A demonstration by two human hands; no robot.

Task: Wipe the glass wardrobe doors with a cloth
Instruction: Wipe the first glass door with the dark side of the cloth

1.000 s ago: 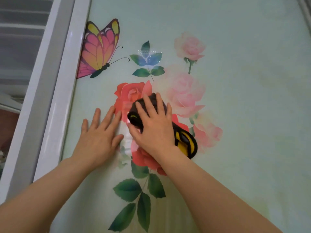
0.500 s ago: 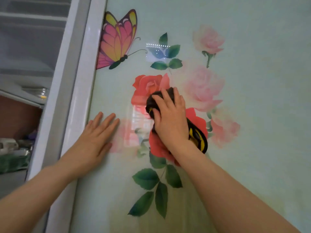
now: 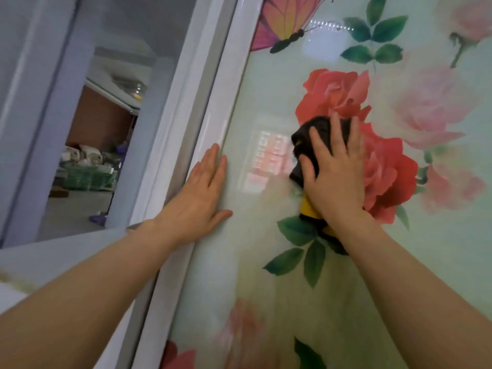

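- Glass door (image 3: pixel 439 262): a pale green glossy pane that fills the right and centre of the view; it is printed with red roses (image 3: pixel 383 166), fainter pink roses (image 3: pixel 431 105), dark green leaves (image 3: pixel 295 230) and a pink-and-orange butterfly (image 3: pixel 285 20) at the top edge; a bright reflected patch of a window (image 3: pixel 266 161) sits on the glass between your two hands.
- Cloth (image 3: pixel 314 139): a dark, bunched rag with yellow parts showing at its lower end, just below your palm; it lies flat against the glass over the left edge of the large red rose; motion blur softens its outline.
- Right hand (image 3: pixel 335 177): your fingers are spread and laid over the cloth, pressing it to the pane; the tips bend only slightly around the bundle; the thumb lies along the cloth's left side.
- Left hand (image 3: pixel 199 195): your palm rests flat on the glass at its left margin; the fingers are straight, close together and pointing up, with their tips near the frame; the thumb sticks out to the right; it holds nothing.
- Frame (image 3: pixel 213 107): a white glossy upright strip bordering the glass on the left, running diagonally through the view.
- Beyond the frame: a room seen at the left, with a cluttered green crate (image 3: pixel 85 177) on the floor; details there are too small to tell.
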